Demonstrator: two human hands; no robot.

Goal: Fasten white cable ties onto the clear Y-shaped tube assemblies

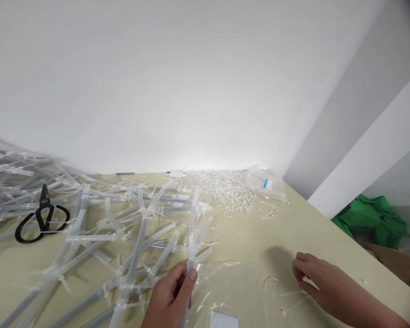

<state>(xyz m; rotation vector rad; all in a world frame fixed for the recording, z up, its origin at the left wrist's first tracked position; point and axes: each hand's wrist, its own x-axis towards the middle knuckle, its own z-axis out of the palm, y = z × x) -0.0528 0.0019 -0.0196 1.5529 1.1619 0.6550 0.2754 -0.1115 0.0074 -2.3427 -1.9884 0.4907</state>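
counter (314, 218): pale yellow-green, fills lower frame below white wall.
tubes (123, 228): clear plastic, tangled heap, left and centre, joined with ties.
zip ties (232, 191): loose white pile, upper centre-right.
bag (266, 182): clear, blue label, print too small to read.
scissors (41, 218): black, left, on tubes.
left hand (172, 296): bottom centre, clamped on one tube bundle at its joint.
right hand (314, 273): lower right, fingers curled, pinching at a loose tie on counter; grip unclear.
tip: hold bundle steady near joint, judged.
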